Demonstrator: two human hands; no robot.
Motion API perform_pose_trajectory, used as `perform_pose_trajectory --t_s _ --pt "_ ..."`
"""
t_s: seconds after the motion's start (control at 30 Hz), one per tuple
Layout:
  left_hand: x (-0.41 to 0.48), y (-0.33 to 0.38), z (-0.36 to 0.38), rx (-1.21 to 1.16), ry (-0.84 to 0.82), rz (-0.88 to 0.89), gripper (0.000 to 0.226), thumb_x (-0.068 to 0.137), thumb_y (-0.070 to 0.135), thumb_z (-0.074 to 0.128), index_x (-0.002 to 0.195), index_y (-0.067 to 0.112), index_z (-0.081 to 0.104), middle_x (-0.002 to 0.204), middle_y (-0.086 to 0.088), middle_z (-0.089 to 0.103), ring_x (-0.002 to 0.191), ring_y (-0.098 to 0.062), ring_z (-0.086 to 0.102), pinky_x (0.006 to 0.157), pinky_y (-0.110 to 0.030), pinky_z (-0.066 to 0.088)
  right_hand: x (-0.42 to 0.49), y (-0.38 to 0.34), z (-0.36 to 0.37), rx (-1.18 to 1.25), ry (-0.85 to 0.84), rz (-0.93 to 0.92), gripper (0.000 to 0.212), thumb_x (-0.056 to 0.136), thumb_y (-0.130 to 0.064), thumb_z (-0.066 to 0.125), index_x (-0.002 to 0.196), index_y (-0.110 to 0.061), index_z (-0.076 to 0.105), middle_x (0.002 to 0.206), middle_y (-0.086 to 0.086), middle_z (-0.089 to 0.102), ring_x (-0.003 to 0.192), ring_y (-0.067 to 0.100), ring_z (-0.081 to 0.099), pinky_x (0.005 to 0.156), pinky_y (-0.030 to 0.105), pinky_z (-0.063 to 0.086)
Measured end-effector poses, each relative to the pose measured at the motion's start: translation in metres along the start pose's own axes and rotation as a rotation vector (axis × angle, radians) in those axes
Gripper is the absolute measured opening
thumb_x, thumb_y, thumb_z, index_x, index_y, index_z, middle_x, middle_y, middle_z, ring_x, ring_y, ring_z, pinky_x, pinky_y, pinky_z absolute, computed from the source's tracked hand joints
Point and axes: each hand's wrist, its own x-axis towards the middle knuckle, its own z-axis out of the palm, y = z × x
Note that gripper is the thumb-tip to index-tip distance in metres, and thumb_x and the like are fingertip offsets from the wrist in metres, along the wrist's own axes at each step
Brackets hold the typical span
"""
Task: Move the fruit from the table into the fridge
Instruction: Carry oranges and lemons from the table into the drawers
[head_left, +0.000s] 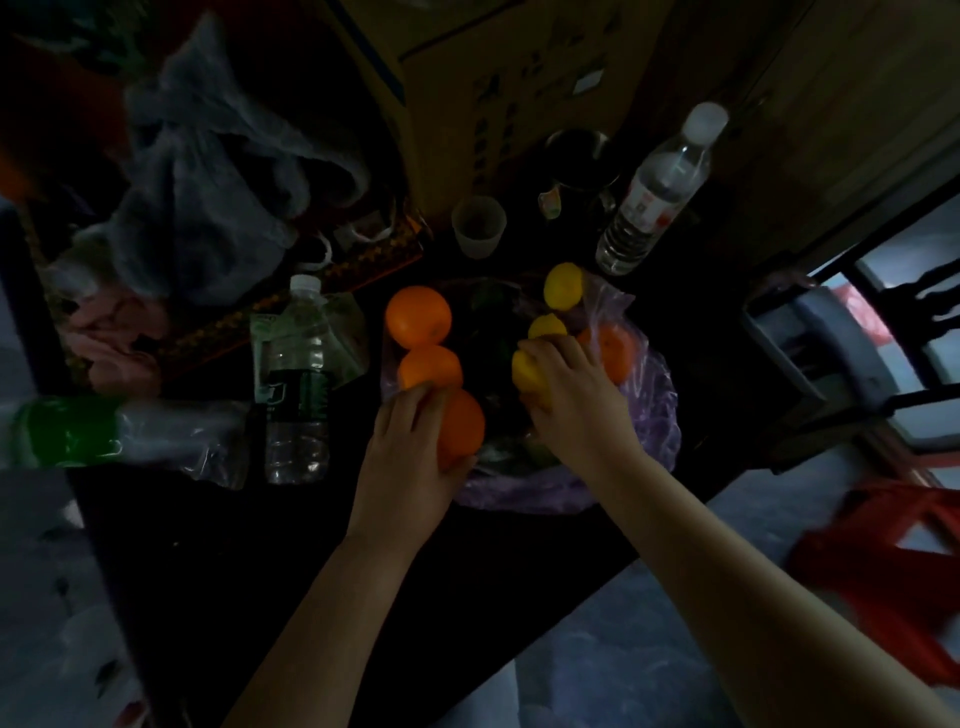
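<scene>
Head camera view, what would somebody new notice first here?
The bright fruit on the dark table: the left hand grips an orange, and the right hand holds a lemon beside it. More oranges and lemons lie beyond, around a purple plastic bag. A clear water bottle stands behind at the right.

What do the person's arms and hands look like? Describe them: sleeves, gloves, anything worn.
Both the left hand and the right hand are bare, with no gloves. The left forearm and right forearm are bare too, with no sleeve in view up to the frame's edge. No watch, ring or bracelet shows, though the picture is dim.
</scene>
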Motion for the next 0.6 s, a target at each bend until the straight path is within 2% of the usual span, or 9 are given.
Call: perform_pose_trajectory --t_s 0.07,0.13,0.2,0.3,0.43,0.5,0.6 --pt "0.006 0.013 -0.012 -0.014 0.007 0.032 0.074 0.074 0.027 0.078 0.138 0.018 0.041 0.143 -0.001 0.036 0.128 -0.024 0.029 0.101 -0.039 0.034 -0.006 -0.002 -0.015 0.027 0.035 0.014 0.059 0.082 -0.015 0.066 0.136 -0.017 0.042 0.138 0.005 0.042 0.125 0.029 0.038 0.088 0.036 0.044" --pt "0.012 0.028 -0.024 -0.034 0.013 0.076 0.077 0.074 0.027 0.078 0.140 0.023 0.038 0.144 0.002 0.034 0.129 -0.020 0.026 0.103 -0.039 0.033 -0.014 -0.002 -0.032 0.066 0.083 0.025 0.060 0.081 -0.013 0.066 0.136 -0.016 0.043 0.138 0.005 0.042 0.124 0.029 0.039 0.093 0.035 0.039" --pt "0.017 0.045 -0.034 -0.047 0.016 0.126 0.079 0.075 0.029 0.077 0.142 0.024 0.036 0.144 0.001 0.032 0.130 -0.017 0.023 0.105 -0.039 0.030 -0.026 0.000 -0.051 0.096 0.142 0.059 0.058 0.081 -0.013 0.066 0.135 -0.017 0.044 0.137 0.004 0.042 0.120 0.029 0.044 0.090 0.034 0.039" --pt "0.023 0.067 -0.044 -0.048 0.019 0.185 0.079 0.077 0.035 0.075 0.144 0.027 0.033 0.145 0.003 0.030 0.131 -0.016 0.021 0.103 -0.038 0.031 -0.044 0.003 -0.076 0.097 0.241 0.117 0.058 0.081 -0.017 0.066 0.134 -0.019 0.045 0.136 0.002 0.042 0.116 0.027 0.049 0.084 0.036 0.047" --pt "0.028 0.107 -0.047 -0.113 0.006 0.331 0.076 0.080 0.039 0.071 0.144 0.026 0.033 0.147 0.002 0.030 0.134 -0.018 0.025 0.103 -0.032 0.028 -0.083 0.007 -0.111 0.046 0.401 0.162 0.054 0.081 -0.020 0.066 0.132 -0.021 0.049 0.135 0.001 0.045 0.119 0.024 0.049 0.079 0.033 0.050" --pt "0.026 0.132 -0.047 -0.138 0.025 0.413 0.074 0.080 0.037 0.072 0.142 0.024 0.035 0.145 0.000 0.033 0.132 -0.018 0.027 0.103 -0.029 0.027 -0.107 0.008 -0.127 0.015 0.481 0.212 0.054 0.080 -0.018 0.067 0.131 -0.022 0.050 0.135 0.000 0.047 0.119 0.023 0.049 0.075 0.029 0.047" --pt "0.014 0.170 -0.046 -0.170 0.029 0.547 0.076 0.076 0.033 0.074 0.141 0.020 0.038 0.141 -0.003 0.037 0.129 -0.016 0.027 0.102 -0.029 0.025 -0.148 0.009 -0.148 -0.004 0.576 0.292 0.056 0.077 -0.014 0.066 0.130 -0.022 0.051 0.134 0.002 0.048 0.118 0.025 0.050 0.076 0.033 0.051"
